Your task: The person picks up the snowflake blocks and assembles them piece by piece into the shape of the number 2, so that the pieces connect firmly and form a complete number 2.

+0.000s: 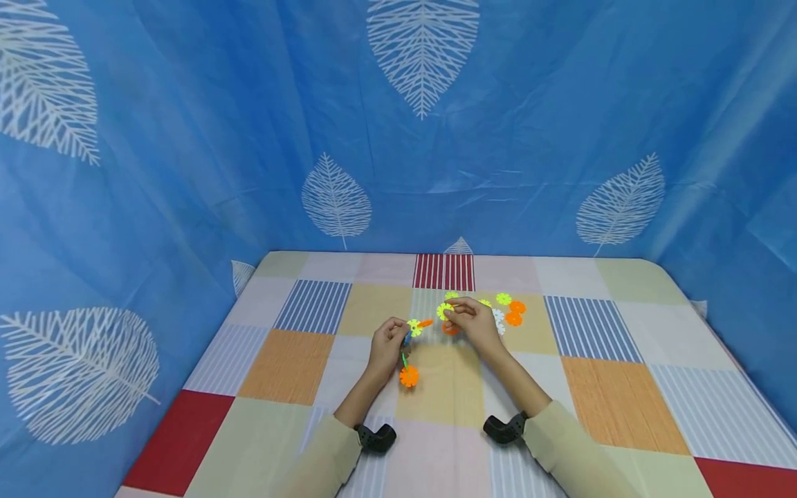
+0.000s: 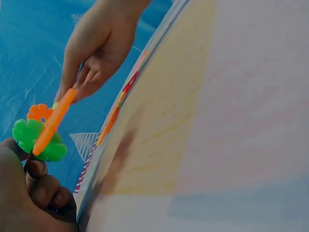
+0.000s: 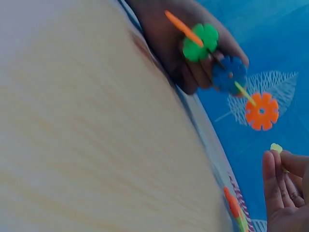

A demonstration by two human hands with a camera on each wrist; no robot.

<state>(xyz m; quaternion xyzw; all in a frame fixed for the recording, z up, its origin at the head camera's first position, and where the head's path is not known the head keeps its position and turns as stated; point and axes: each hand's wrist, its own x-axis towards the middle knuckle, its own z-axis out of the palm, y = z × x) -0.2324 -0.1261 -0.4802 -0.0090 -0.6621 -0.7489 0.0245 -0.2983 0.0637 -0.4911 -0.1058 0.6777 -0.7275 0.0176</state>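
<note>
My left hand [image 1: 386,348] pinches a joined chain of flower-shaped plastic discs and holds it above the table. In the right wrist view the chain runs from an edge-on orange disc [image 3: 183,28] through a green disc [image 3: 206,39] and a blue disc [image 3: 231,75]. A thin yellow disc [image 3: 245,94] and another orange disc [image 3: 262,111] follow at its far end. To the right, my right hand [image 1: 476,326] pinches a loose yellow-green disc [image 1: 445,311] between thumb and fingers, apart from the chain. Fingers hide part of both pieces.
Loose discs lie on the table behind and beside my right hand, among them a yellow-green disc [image 1: 504,299], an orange disc [image 1: 513,319] and a white disc [image 1: 499,315]. A patchwork cloth [image 1: 349,429] covers the table. Blue leaf-patterned curtain [image 1: 498,187] hangs behind and at both sides.
</note>
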